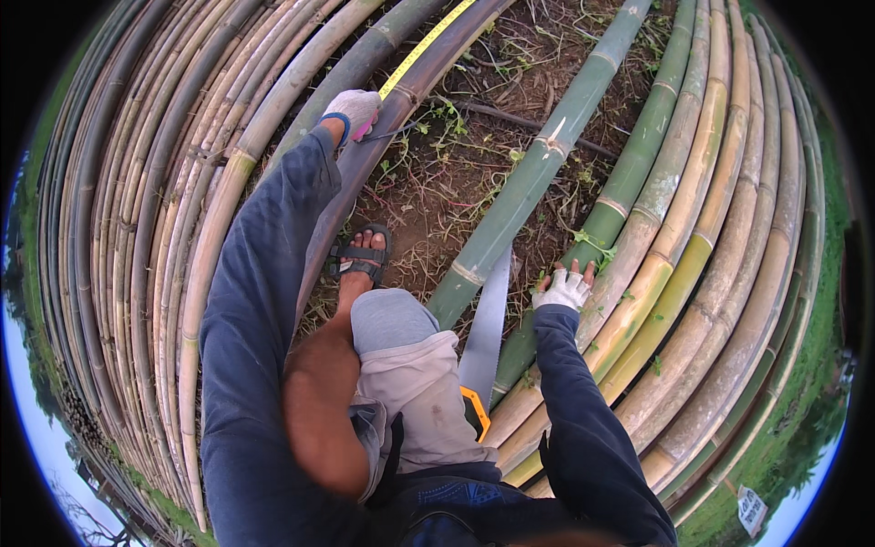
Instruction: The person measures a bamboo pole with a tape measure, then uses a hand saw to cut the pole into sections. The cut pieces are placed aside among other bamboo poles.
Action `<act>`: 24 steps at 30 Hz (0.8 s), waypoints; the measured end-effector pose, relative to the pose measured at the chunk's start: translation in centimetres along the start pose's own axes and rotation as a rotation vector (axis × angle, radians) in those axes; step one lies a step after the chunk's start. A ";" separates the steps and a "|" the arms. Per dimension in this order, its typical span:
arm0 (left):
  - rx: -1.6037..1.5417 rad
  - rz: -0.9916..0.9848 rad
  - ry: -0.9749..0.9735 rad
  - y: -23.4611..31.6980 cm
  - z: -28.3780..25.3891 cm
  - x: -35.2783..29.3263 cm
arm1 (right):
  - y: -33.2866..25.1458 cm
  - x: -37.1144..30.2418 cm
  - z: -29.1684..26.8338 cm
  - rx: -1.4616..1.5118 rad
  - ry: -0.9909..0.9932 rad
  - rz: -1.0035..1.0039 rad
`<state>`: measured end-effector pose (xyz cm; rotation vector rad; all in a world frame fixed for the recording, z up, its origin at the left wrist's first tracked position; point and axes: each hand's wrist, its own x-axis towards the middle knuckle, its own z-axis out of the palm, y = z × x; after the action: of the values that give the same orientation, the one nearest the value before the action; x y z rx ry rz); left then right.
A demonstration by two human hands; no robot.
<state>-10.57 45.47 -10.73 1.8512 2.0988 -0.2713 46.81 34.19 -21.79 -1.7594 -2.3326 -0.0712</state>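
Observation:
At the upper left, my gloved left hand (354, 114) is closed at the near end of a yellow tape measure (421, 53). The blade lies along a dark brownish bamboo pole (392, 117) and runs out past the top edge. My right hand (565, 286), in a white fingerless glove, rests with its fingertips spread on a green bamboo pole (597, 239) at the right. Between that pole and a thick green pole (524, 178) in the middle stands a handsaw (488, 319), its grey blade upward and its orange-and-black handle by my knee.
Many bamboo poles (164, 191) lie side by side at the left, and more poles (729, 264) at the right. My sandaled foot (363, 255) stands on brown soil (428, 210) with weeds and dry stalks. A white sign (751, 510) shows at the lower right.

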 end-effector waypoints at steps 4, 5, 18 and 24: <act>-0.760 -0.431 -0.061 -2.4 5.3 -15.8 | -0.3 -0.1 -0.3 -0.047 0.007 -0.029; -0.809 -0.482 -0.059 -3.0 6.9 -20.7 | -0.3 -0.3 -0.5 -0.069 -0.010 -0.039; -1.304 -0.600 -0.038 0.1 11.4 -37.1 | 0.0 -0.6 0.0 -0.039 -0.088 0.023; -1.534 -0.569 -0.075 1.9 9.1 -33.7 | 0.4 -0.8 0.6 -0.008 -0.047 -0.002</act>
<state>-4.15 11.37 -6.77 0.3336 1.7165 0.8860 47.31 33.65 -22.63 -1.7811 -2.3701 -0.0398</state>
